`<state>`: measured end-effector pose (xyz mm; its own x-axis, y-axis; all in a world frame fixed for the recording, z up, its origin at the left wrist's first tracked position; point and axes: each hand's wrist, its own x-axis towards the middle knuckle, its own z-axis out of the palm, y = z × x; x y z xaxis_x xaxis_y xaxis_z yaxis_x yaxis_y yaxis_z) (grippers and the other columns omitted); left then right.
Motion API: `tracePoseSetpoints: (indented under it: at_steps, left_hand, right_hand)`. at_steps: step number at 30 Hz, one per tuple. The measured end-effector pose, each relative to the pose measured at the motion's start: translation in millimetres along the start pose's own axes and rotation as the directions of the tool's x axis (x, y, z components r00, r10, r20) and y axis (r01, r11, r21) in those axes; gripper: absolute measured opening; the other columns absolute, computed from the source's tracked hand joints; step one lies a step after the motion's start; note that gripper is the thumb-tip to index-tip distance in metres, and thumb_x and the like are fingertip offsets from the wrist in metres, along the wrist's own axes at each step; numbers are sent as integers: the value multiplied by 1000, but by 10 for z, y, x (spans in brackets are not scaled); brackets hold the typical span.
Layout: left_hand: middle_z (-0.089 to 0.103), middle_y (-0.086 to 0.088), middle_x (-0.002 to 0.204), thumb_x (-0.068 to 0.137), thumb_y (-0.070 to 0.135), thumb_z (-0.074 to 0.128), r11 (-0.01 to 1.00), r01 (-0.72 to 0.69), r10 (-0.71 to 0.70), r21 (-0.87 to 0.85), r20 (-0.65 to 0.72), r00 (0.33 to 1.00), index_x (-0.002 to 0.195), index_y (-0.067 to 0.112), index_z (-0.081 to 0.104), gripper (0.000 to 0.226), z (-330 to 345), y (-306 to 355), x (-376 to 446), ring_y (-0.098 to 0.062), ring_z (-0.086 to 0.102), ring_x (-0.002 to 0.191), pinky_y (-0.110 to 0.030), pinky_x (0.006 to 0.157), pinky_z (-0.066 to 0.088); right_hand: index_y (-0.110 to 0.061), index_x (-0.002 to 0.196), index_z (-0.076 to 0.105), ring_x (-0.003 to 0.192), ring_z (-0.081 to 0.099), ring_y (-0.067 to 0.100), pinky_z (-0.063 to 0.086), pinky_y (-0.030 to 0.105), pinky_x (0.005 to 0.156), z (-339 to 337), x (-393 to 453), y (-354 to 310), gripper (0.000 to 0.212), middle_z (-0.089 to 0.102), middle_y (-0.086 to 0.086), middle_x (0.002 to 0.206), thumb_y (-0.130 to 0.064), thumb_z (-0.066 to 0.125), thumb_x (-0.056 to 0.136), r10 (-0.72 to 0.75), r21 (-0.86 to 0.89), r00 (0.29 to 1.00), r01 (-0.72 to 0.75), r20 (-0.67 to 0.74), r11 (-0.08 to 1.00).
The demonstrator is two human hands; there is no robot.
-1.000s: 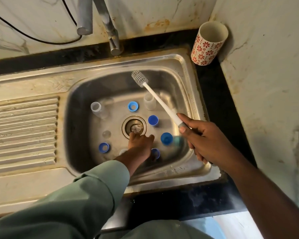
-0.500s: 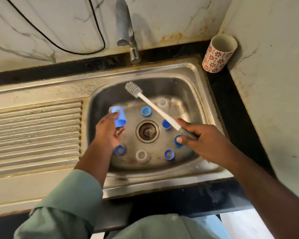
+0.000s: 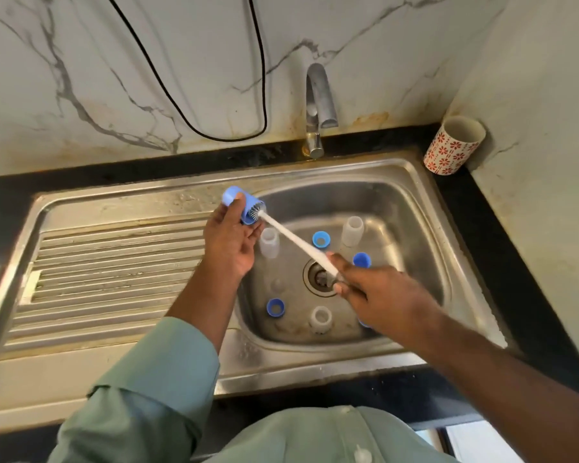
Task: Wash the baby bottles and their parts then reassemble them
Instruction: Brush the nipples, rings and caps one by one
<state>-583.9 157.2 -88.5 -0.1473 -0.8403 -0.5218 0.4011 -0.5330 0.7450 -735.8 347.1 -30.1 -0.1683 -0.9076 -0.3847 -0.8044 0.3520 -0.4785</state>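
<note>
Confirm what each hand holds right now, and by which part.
Left hand grips the blue cap round its side wall. Right hand grips the bottle brush at the handle end; its bristles sit inside the cap.

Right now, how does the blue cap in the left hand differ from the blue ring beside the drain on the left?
The cap is held up by the left hand, lying sideways; the ring rests untouched on the sink floor, opening upward. The brush head is inside the cap; the ring holds nothing. The cap looks taller. Both are blue.
</note>
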Motion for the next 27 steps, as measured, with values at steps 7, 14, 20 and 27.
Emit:
tracePoseSetpoints:
  at_steps: [7, 14, 20, 27]
  left_hand:
    - [70, -11, 97, 100, 27, 49, 988, 39, 0, -148, 255, 967, 123, 7, 53, 31, -108, 161, 2, -20, 73, 87, -34, 88, 57]
    - [67, -12, 98, 72, 72, 61, 977, 194, -210, 92, 224, 952, 116, 11, 63, 75, -180, 309, 33, -28, 63, 98, -55, 94, 48]
    - [63, -5, 80, 60, 53, 74, 963, 108, -38, -248, 271, 962, 110, 8, 55, 70, 145, 259, -61, -14, 67, 70, -37, 82, 60]
    - [65, -12, 101, 91, 30, 68, 991, -53, 73, -119, 171, 983, 118, 8, 57, 37, 400, 354, -33, -23, 68, 87, -35, 75, 60]
  right_hand:
    - [-41, 126, 62, 35, 36, 11, 31, 20, 33, -134, -81, -111, 40, 52, 8, 64, -28, 62, 88, 25, 892, 980, -192, 199, 410]
    - [-37, 134, 55, 45, 43, 4, 40, 14, 48, -72, -137, -130, 37, 54, -25, 56, -29, 56, 98, -7, 286, 1000, 15, -30, 958]
    - [-44, 133, 54, 43, 40, 9, 40, 33, 45, -73, -222, -92, 42, 49, -5, 56, -24, 57, 97, -87, 607, 996, 73, -6, 792]
    - [-47, 134, 52, 42, 46, 5, 42, 24, 48, 84, -210, -130, 40, 54, -16, 58, -26, 53, 100, 24, 513, 984, 70, -175, 856]
